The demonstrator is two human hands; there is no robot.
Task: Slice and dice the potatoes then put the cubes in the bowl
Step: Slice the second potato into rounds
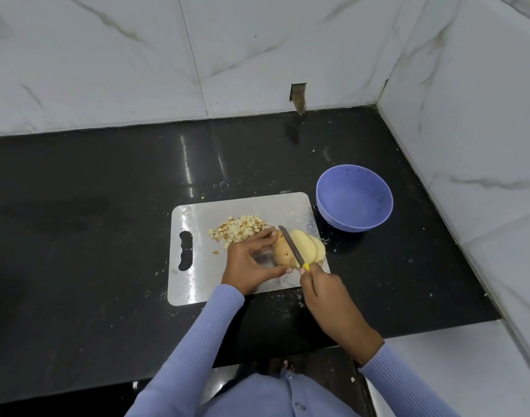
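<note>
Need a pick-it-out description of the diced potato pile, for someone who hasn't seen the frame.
Find the black counter, then the silver cutting board beside the blue bowl. The diced pile lies at the board's far middle, left of the potato being sliced. Unlike the flat yellow slices right of the knife, it is many small cubes, some with brown skin.

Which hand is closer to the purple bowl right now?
Right. The right hand grips the knife below the bowl; the left hand holds the potato farther left.
</note>
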